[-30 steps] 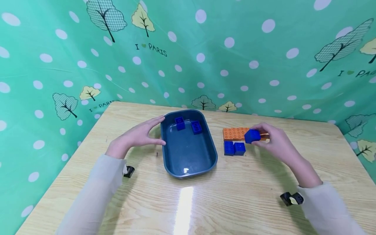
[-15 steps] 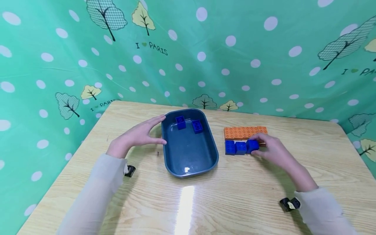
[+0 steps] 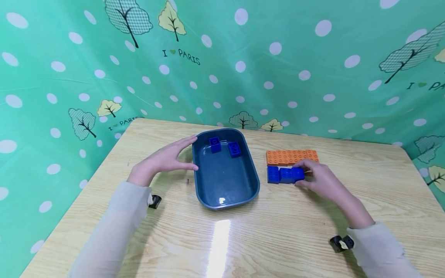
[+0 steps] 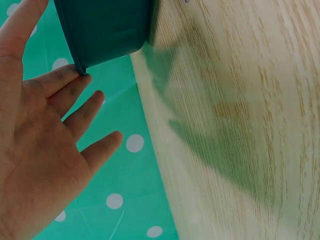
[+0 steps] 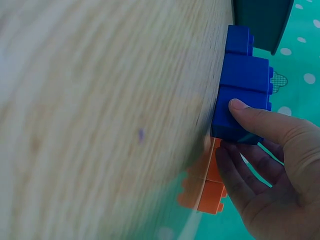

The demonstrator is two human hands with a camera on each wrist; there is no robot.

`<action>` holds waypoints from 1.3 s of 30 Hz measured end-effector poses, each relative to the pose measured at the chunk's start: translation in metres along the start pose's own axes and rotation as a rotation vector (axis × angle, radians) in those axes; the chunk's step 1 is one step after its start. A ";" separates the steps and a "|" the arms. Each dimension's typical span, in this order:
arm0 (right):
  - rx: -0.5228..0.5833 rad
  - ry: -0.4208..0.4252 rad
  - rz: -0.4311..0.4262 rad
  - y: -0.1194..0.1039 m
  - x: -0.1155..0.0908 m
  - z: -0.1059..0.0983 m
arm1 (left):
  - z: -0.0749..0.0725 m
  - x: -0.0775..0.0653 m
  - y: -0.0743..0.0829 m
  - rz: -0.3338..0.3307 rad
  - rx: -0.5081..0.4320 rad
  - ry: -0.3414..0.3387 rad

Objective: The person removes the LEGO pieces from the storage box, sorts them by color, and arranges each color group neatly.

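Observation:
My right hand [image 3: 318, 177] pinches a blue toy building block [image 3: 298, 173] between thumb and fingers, at the right end of a short row on the table. To its left sit another blue block [image 3: 286, 175] and a lower blue block [image 3: 273, 175]; in the right wrist view the held block [image 5: 239, 115] lies against its neighbour. Behind them runs a row of orange blocks [image 3: 288, 157]. My left hand [image 3: 165, 159] has its fingers spread, with fingertips at the left rim of a dark blue bin [image 3: 226, 206]; the left wrist view shows fingertips touching the rim [image 4: 82, 70].
Inside the bin, two blue blocks lie near its far end, one at left [image 3: 215, 145] and one at right [image 3: 234, 150]. A polka-dot green cloth [image 3: 208, 58] hangs behind the wooden table [image 3: 271, 239]. A tiny dark speck [image 3: 188, 180] lies left of the bin.
My right hand has brought the blue block down from above the orange row to the front row and slid it left against the neighbouring block. My left hand stays at the bin.

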State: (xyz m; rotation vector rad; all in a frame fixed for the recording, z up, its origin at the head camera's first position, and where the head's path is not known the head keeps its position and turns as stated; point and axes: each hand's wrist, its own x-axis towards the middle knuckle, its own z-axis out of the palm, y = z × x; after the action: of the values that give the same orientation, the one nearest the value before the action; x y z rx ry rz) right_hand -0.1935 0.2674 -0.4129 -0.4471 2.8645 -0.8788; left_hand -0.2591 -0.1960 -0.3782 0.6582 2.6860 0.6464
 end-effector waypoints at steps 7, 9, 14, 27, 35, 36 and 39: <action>-0.001 0.002 -0.003 -0.002 -0.001 -0.004 | 0.000 -0.001 0.000 -0.002 -0.002 -0.001; 0.004 0.009 -0.009 -0.002 -0.001 -0.006 | 0.000 -0.001 0.000 -0.002 -0.005 -0.003; 0.030 0.007 -0.022 -0.007 0.000 -0.013 | -0.001 -0.001 0.000 -0.005 -0.005 -0.003; 0.025 0.032 -0.073 -0.041 0.019 -0.026 | 0.001 -0.002 0.001 -0.003 -0.008 0.006; 0.063 0.027 -0.104 -0.072 0.038 -0.020 | 0.001 -0.002 -0.002 0.004 -0.015 0.006; 0.062 0.028 -0.108 -0.075 0.040 -0.018 | 0.001 -0.002 -0.002 0.005 -0.014 0.005; 0.063 0.041 -0.126 -0.085 0.049 -0.011 | 0.001 -0.002 -0.001 0.009 -0.011 0.006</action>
State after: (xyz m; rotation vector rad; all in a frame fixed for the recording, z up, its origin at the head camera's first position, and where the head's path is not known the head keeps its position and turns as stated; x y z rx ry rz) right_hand -0.2213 0.1910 -0.3573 -0.6154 2.8619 -1.0067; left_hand -0.2577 -0.1979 -0.3790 0.6665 2.6845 0.6659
